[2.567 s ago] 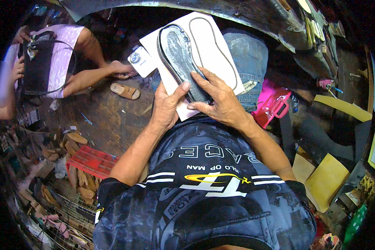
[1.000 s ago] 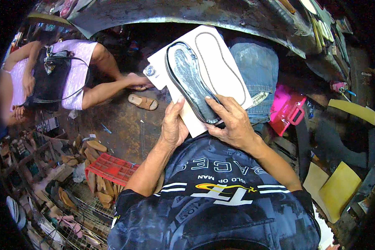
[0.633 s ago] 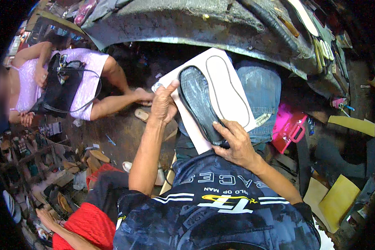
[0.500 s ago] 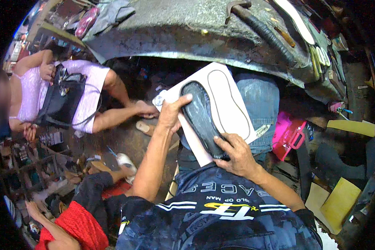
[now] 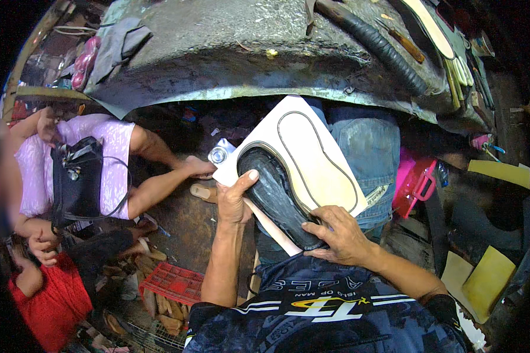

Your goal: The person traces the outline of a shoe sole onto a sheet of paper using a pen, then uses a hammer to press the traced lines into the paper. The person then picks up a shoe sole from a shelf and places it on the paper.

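Observation:
On my lap lies a white sheet of board (image 5: 312, 154), slanted, with a foot-shaped outline drawn on its right half. A black shoe sole (image 5: 271, 191) rests on the board's left half, worn and greyish along its middle. My left hand (image 5: 235, 197) grips the sole's left edge, its thumb laid over the top and its fingers hidden underneath. At the narrower near end, my right hand (image 5: 338, 235) holds the sole with thumb and fingers around its edge. Part of that end is covered by the right hand.
A rough workbench (image 5: 218, 47) spans the front, bearing a black-wrapped hammer handle (image 5: 371, 44) and an awl (image 5: 403, 44). Left sit a person in pink (image 5: 100, 147) and another in red (image 5: 53, 300). A red crate (image 5: 174, 282) and a pink plastic case (image 5: 415, 185) stand nearby.
The view has shifted, bringing the red crate into sight. The person in red is now farther left. Both my hands keep their hold on the sole over the board.

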Tool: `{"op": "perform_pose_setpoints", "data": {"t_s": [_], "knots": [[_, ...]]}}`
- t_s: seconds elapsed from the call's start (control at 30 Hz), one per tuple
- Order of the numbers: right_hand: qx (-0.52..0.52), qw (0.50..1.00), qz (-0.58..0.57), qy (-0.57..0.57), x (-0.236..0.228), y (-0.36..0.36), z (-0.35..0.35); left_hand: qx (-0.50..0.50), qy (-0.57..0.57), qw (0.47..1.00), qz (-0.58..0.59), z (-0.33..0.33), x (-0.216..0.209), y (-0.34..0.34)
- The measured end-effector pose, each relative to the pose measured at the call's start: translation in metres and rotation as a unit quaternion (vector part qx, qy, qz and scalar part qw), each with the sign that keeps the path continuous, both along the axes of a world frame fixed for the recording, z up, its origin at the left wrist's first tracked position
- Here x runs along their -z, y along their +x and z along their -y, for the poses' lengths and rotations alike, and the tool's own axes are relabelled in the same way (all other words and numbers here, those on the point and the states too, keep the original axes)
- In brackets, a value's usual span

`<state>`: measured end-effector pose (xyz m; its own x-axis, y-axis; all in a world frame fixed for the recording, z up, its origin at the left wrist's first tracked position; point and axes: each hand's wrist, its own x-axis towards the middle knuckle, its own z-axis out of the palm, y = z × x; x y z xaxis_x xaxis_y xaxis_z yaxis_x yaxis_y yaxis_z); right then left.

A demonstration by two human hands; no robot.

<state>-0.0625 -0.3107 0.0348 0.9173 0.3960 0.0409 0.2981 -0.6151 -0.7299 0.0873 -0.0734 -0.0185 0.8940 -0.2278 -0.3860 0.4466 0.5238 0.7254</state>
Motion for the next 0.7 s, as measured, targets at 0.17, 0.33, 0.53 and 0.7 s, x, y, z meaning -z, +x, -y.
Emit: {"op": "perform_pose_setpoints", "data": {"t_s": [0.17,0.33,0.53,0.7], "knots": [[-0.018,0.999,-0.032,0.020,-0.008,0.011,0.006,-0.004,-0.025,0.999,-0.039,-0.002,0.003,0.000],[0.035,0.982,-0.058,0.175,-0.015,0.012,0.017,-0.004,-0.001,0.999,-0.054,-0.005,0.010,0.000],[0.196,0.976,-0.061,0.077,-0.013,0.000,0.041,-0.006,0.063,0.996,-0.069,-0.013,0.024,0.000],[0.222,0.973,-0.008,0.066,-0.010,-0.004,0.046,-0.016,-0.010,0.996,-0.086,-0.013,0.025,0.000]]}}
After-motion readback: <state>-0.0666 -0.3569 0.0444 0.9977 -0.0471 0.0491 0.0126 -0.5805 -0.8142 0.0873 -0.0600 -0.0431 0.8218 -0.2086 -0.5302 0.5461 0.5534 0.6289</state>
